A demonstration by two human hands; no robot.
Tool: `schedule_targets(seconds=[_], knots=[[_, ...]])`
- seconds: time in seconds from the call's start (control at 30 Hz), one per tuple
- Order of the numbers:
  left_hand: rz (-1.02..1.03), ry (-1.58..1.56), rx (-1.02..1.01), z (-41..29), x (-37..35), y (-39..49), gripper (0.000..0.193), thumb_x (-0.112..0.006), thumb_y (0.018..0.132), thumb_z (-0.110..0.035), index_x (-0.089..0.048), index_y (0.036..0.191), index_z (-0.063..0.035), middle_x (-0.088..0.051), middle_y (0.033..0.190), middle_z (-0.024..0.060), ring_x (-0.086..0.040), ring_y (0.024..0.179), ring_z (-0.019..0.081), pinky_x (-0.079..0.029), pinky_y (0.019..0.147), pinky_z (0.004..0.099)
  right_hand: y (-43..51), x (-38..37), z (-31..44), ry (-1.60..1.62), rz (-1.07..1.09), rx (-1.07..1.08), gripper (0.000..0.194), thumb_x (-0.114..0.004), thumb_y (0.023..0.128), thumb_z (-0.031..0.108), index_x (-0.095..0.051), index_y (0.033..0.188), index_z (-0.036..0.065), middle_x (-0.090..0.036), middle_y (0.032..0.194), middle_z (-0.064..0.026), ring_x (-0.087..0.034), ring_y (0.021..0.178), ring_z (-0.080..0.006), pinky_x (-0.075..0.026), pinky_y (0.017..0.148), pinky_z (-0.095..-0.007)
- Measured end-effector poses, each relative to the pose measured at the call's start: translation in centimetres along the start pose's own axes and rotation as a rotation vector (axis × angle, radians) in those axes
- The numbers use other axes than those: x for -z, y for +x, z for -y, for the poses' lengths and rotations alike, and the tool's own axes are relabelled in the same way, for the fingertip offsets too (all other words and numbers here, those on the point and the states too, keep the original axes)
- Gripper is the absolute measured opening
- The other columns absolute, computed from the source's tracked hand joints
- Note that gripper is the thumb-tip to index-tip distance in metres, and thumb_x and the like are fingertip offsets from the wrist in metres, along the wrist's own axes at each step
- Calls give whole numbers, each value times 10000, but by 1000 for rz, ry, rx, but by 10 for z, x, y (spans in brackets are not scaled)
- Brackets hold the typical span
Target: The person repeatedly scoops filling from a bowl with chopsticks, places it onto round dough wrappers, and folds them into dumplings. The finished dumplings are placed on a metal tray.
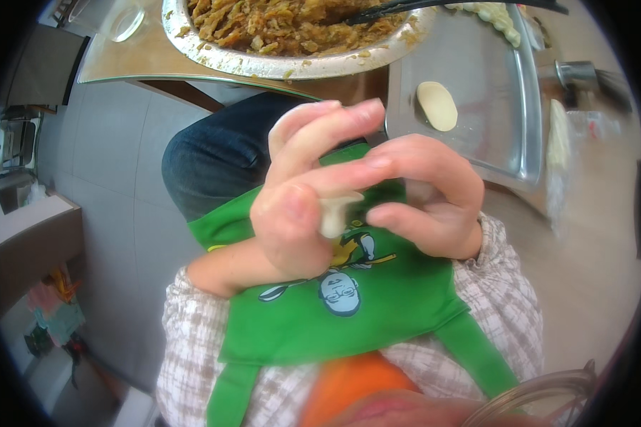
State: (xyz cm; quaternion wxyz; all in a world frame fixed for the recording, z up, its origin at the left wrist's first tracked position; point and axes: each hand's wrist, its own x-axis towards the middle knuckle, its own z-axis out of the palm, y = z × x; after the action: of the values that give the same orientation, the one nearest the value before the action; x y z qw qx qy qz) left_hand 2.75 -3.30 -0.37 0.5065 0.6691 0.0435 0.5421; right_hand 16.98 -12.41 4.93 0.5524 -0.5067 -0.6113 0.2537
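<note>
My left hand (299,213) is raised over my green apron, palm side partly hidden, and holds a small piece of pale dough (335,213) that shows below its index finger. My right hand (432,197) is beside it, with its index fingertip meeting the left hand's finger and its thumb apart from the dough. Beyond my hands is a large metal bowl (245,65) of chopped, brownish filling (278,26), with dark chopsticks (384,10) stuck in it. An oval dough wrapper (437,105) lies flat on the metal tray (475,80).
Pleated, filled dough (499,26) lies at the tray's far right. A clear cup (125,24) stands on the wooden table (123,61) left of the bowl. Right of the tray are a metal cylinder (576,73) and clear plastic wrapping (558,171).
</note>
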Motion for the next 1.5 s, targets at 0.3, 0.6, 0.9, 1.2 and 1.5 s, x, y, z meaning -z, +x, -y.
schedule_targets(seconds=[0.3, 0.6, 0.9, 1.2, 1.5], knots=[[14, 157, 54, -10, 18, -5, 896, -667, 772, -571, -374, 1335, 62, -470, 1134, 123, -486, 914, 184, -430, 777, 310, -1, -17, -5, 783, -167, -221, 172, -689, 839, -81, -669, 1006, -46, -673, 993, -126, -667, 889, -169, -555, 774, -268], [84, 203, 66, -25, 19, -4, 218, -584, 943, -83, -557, 1109, 56, -652, 871, 117, -616, 660, 204, -503, 588, 298, -3, -5, -9, 376, -38, -39, 261, -734, 778, -98, -677, 1028, -49, -673, 1005, -127, -665, 904, -175, -543, 766, -263], [254, -41, 267, -24, 26, 1, 869, -544, 918, -592, -257, 1401, 72, -439, 658, 3, -377, 537, 108, -299, 484, 258, -2, 27, 16, 756, 85, -801, 284, -717, 876, 92, -664, 1116, -50, -688, 1071, -100, -640, 951, -134, -522, 851, -278], [34, 64, -179, 2, 47, -6, 793, -225, 947, -692, -258, 1447, -77, -397, 619, 7, -317, 518, 108, -276, 502, 247, 52, 212, -48, 214, -431, -453, 315, -699, 893, 207, -666, 1101, -28, -676, 1089, -117, -640, 1011, -181, -511, 928, -299], [63, 72, -228, 9, 58, -11, 738, -243, 968, -658, -304, 1434, -88, -384, 614, 6, -298, 513, 104, -269, 501, 248, 86, 257, -174, -219, -477, -565, 271, -761, 831, 291, -751, 977, 63, -709, 970, -37, -616, 805, -118, -498, 716, -276]])
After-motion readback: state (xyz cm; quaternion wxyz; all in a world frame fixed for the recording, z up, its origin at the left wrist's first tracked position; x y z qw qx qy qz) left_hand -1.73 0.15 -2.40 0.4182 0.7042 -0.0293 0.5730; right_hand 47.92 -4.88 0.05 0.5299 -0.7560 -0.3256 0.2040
